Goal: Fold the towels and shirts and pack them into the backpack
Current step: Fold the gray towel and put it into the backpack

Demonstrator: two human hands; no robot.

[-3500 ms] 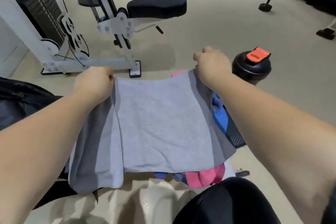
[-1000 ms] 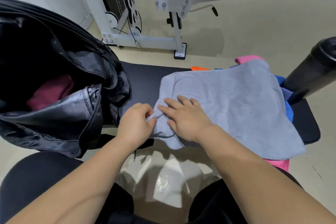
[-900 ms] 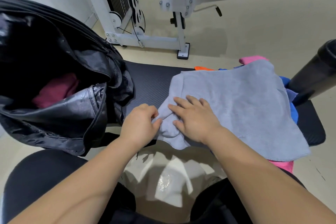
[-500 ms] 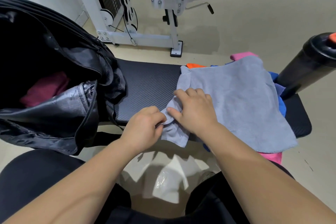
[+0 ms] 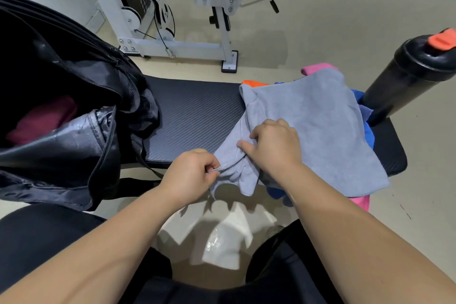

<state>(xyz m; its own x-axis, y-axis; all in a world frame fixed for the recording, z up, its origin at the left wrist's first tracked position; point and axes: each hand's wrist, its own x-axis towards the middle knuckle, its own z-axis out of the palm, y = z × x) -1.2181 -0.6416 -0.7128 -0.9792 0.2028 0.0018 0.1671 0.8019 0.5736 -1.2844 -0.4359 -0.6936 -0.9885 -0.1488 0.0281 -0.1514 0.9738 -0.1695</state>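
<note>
A grey towel (image 5: 318, 126) lies on a pile of blue, pink and orange cloth at the right end of a black padded bench (image 5: 197, 113). My left hand (image 5: 190, 175) pinches the towel's near-left edge at the bench's front. My right hand (image 5: 274, 145) sits just right of it, fingers curled into the bunched corner of the same towel. An open black backpack (image 5: 69, 116) stands on the bench's left end, with a dark pink cloth (image 5: 44, 121) inside.
A black shaker bottle (image 5: 407, 76) with an orange cap stands at the bench's right end. A white weight machine (image 5: 177, 42) with a black seat is on the beige floor behind the bench. My black-clad knees are at the bottom.
The towel, first held up by two corners, now lies on the pile. Over the last second both hands gathered its near-left corner and the fold there bunched up toward the right.
</note>
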